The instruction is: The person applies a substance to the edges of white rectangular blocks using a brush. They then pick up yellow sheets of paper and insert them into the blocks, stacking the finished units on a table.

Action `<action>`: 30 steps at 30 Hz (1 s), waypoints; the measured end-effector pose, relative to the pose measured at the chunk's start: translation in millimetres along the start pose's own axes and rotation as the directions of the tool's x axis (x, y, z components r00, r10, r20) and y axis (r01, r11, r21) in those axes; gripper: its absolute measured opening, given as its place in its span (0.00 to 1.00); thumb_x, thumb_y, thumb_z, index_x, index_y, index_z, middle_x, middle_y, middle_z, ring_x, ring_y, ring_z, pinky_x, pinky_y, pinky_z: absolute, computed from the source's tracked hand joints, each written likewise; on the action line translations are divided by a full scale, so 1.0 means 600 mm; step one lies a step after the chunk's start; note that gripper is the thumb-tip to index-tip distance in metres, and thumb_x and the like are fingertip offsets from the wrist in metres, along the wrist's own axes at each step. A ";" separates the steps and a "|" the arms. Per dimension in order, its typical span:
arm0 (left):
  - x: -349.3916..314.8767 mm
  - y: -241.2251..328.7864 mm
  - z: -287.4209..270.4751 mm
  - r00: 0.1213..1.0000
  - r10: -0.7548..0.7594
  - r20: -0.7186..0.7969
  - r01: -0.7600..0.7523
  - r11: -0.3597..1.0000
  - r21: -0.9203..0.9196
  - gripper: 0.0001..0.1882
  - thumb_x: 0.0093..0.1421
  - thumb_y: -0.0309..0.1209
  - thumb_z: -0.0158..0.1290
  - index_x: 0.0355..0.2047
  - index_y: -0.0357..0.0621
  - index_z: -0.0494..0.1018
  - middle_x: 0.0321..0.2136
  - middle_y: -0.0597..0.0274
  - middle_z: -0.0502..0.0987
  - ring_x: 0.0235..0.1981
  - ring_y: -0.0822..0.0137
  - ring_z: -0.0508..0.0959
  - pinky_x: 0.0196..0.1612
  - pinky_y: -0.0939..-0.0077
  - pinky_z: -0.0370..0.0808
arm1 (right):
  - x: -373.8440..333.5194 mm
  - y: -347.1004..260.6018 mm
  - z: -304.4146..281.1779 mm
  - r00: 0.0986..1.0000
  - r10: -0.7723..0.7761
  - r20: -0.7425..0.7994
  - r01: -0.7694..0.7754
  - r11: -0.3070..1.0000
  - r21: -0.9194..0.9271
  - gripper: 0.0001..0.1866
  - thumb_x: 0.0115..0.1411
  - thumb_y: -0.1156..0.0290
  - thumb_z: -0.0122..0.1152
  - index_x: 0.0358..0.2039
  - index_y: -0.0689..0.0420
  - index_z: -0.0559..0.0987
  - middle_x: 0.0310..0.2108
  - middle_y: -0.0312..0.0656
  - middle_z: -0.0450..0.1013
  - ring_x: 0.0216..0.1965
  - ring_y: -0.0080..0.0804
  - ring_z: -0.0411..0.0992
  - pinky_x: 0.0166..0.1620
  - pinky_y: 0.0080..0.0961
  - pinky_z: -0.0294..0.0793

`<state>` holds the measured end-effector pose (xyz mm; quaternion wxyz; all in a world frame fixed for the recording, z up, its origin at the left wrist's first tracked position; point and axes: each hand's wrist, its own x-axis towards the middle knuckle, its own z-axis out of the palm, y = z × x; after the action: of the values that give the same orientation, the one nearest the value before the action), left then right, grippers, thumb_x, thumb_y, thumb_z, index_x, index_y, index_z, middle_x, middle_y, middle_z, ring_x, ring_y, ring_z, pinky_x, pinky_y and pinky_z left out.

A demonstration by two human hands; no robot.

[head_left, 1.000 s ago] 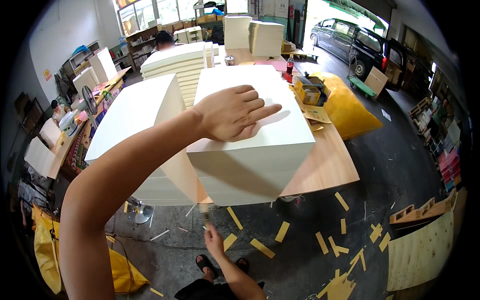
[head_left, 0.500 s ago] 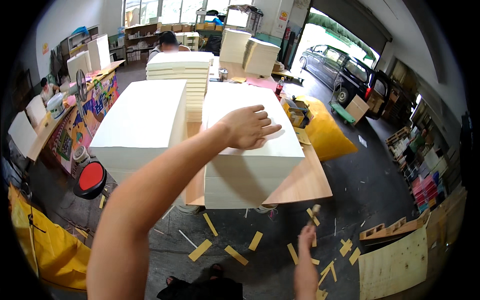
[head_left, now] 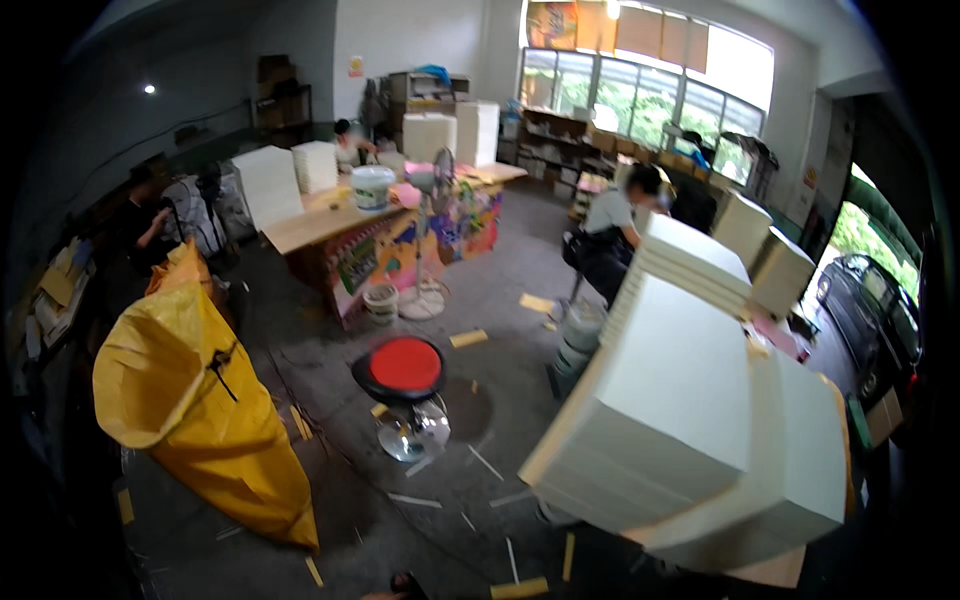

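Observation:
Neither my left hand nor my right hand is in the picture. At the right stand two large white paper stacks side by side, a nearer-left stack (head_left: 670,390) and a right stack (head_left: 805,440), both tilted in this view. They rest on a wooden tabletop (head_left: 775,570), of which a corner shows at the bottom. Behind them is another layered white stack (head_left: 695,250). Part of my foot (head_left: 405,585) shows at the lower edge.
A red-topped stool (head_left: 403,365) stands mid-floor. An open yellow sack (head_left: 215,410) leans at the left. Farther back are a long table (head_left: 330,228), a standing fan (head_left: 442,180) and a white bucket (head_left: 381,302). One person (head_left: 610,220) sits behind the stacks; others are at left. Paper strips litter the floor.
My view has swung left, so the stacks now lie at the right. My left hand, earlier over the right stack, and my right hand, earlier holding a short wooden-handled tool, have left view.

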<state>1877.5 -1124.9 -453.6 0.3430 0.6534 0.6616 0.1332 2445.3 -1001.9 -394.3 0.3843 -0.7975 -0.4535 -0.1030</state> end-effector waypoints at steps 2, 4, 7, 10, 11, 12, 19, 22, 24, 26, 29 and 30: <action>-0.101 -0.002 -0.200 0.887 -0.429 0.174 0.381 0.890 0.251 0.17 0.62 0.35 0.44 0.50 0.48 0.72 0.38 0.42 0.79 0.41 0.42 0.79 0.43 0.48 0.75 | -0.074 -0.092 0.104 0.933 0.053 0.355 -0.073 0.996 0.044 0.09 0.58 0.69 0.57 0.31 0.64 0.74 0.27 0.47 0.73 0.27 0.40 0.72 0.31 0.39 0.70; -0.175 -0.129 -0.242 0.944 -0.320 -0.083 0.330 0.923 0.198 0.17 0.60 0.33 0.46 0.49 0.45 0.72 0.37 0.43 0.79 0.39 0.43 0.79 0.41 0.49 0.76 | -0.148 -0.187 0.211 0.718 0.087 0.691 -0.163 0.985 0.046 0.09 0.58 0.69 0.58 0.31 0.63 0.75 0.26 0.46 0.72 0.27 0.38 0.72 0.31 0.38 0.70; -0.103 -0.199 -0.363 0.952 -0.261 -0.162 0.290 0.938 0.190 0.22 0.59 0.36 0.51 0.54 0.47 0.70 0.40 0.54 0.81 0.41 0.50 0.80 0.43 0.56 0.77 | -0.232 -0.306 0.315 0.346 0.182 0.921 -0.280 0.956 -0.084 0.09 0.58 0.69 0.59 0.31 0.63 0.76 0.25 0.44 0.72 0.26 0.35 0.72 0.30 0.36 0.70; 0.035 -0.167 -0.428 0.834 -0.237 -0.498 0.201 0.971 -0.125 0.20 0.60 0.36 0.55 0.51 0.45 0.74 0.41 0.60 0.82 0.38 0.59 0.83 0.42 0.69 0.78 | -0.278 -0.447 0.411 0.098 0.227 0.969 -0.330 0.926 -0.184 0.09 0.58 0.68 0.61 0.31 0.62 0.77 0.25 0.42 0.72 0.25 0.33 0.71 0.30 0.34 0.71; 0.094 -0.184 -0.416 0.804 -0.330 -0.494 0.109 0.899 -0.424 0.19 0.62 0.33 0.54 0.52 0.43 0.73 0.41 0.59 0.82 0.39 0.65 0.82 0.42 0.71 0.78 | -0.292 -0.502 0.450 0.081 0.177 0.981 -0.374 0.918 -0.135 0.09 0.58 0.68 0.62 0.32 0.62 0.77 0.24 0.42 0.71 0.24 0.32 0.71 0.29 0.34 0.71; 0.159 -0.186 -0.413 0.794 -0.270 -0.545 -0.016 0.886 -0.464 0.15 0.65 0.32 0.53 0.49 0.40 0.73 0.42 0.57 0.81 0.40 0.67 0.81 0.42 0.72 0.77 | -0.301 -0.560 0.485 0.082 0.121 0.989 -0.426 0.901 -0.075 0.09 0.58 0.68 0.62 0.32 0.62 0.77 0.24 0.41 0.71 0.24 0.31 0.71 0.29 0.33 0.71; 0.516 -0.213 -0.537 0.985 -0.157 -0.073 0.073 0.758 -0.648 0.29 0.66 0.51 0.49 0.54 0.38 0.72 0.45 0.48 0.79 0.48 0.59 0.79 0.53 0.67 0.72 | -0.354 -1.118 0.648 0.004 -0.199 0.980 -0.982 0.184 0.041 0.14 0.67 0.61 0.59 0.43 0.60 0.73 0.34 0.44 0.76 0.32 0.34 0.76 0.37 0.32 0.78; 0.686 -0.331 -0.604 0.950 -0.039 -0.311 -0.184 0.735 -0.652 0.28 0.66 0.49 0.52 0.50 0.32 0.70 0.42 0.55 0.78 0.40 0.63 0.78 0.42 0.71 0.75 | -0.346 -1.277 0.731 0.057 -0.245 0.968 -0.990 0.114 0.087 0.13 0.66 0.62 0.60 0.43 0.57 0.72 0.35 0.43 0.76 0.31 0.33 0.76 0.35 0.32 0.78; 0.751 -0.357 -0.736 0.996 0.042 -0.083 -0.092 0.575 -0.813 0.19 0.65 0.44 0.56 0.41 0.38 0.72 0.29 0.64 0.76 0.28 0.74 0.74 0.32 0.79 0.72 | -0.307 -1.382 0.768 0.064 -0.263 0.963 -0.993 0.075 0.087 0.13 0.67 0.60 0.57 0.45 0.55 0.71 0.36 0.43 0.77 0.32 0.33 0.77 0.33 0.31 0.78; 0.813 -0.358 -0.798 0.982 0.093 -0.167 -0.191 0.476 -0.858 0.14 0.68 0.40 0.52 0.37 0.41 0.71 0.27 0.64 0.75 0.23 0.74 0.72 0.27 0.78 0.71 | -0.269 -1.468 0.800 0.072 -0.333 0.940 -0.997 -0.002 0.075 0.13 0.69 0.60 0.53 0.46 0.55 0.70 0.37 0.42 0.77 0.33 0.34 0.78 0.31 0.32 0.79; 0.893 -0.384 -0.923 0.999 -0.028 -0.014 -0.005 0.296 -0.955 0.10 0.67 0.33 0.51 0.41 0.39 0.73 0.44 0.54 0.79 0.38 0.66 0.81 0.42 0.75 0.77 | -0.213 -1.535 0.867 0.139 -0.347 0.927 -0.974 0.120 0.191 0.14 0.70 0.61 0.51 0.51 0.53 0.71 0.41 0.44 0.77 0.35 0.36 0.78 0.33 0.33 0.80; 0.913 -0.373 -0.967 0.998 -0.055 -0.010 0.002 0.217 -0.976 0.09 0.69 0.34 0.50 0.39 0.41 0.73 0.36 0.58 0.78 0.30 0.68 0.78 0.35 0.75 0.76 | -0.203 -1.563 0.886 0.167 -0.364 0.916 -0.974 0.083 0.210 0.14 0.68 0.61 0.54 0.48 0.55 0.74 0.38 0.44 0.77 0.33 0.35 0.78 0.33 0.32 0.79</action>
<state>1388.9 -468.2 -323.2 0.6644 0.2803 0.4517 0.5253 1525.6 -430.0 -332.8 0.4378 -0.3536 -0.2379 0.7916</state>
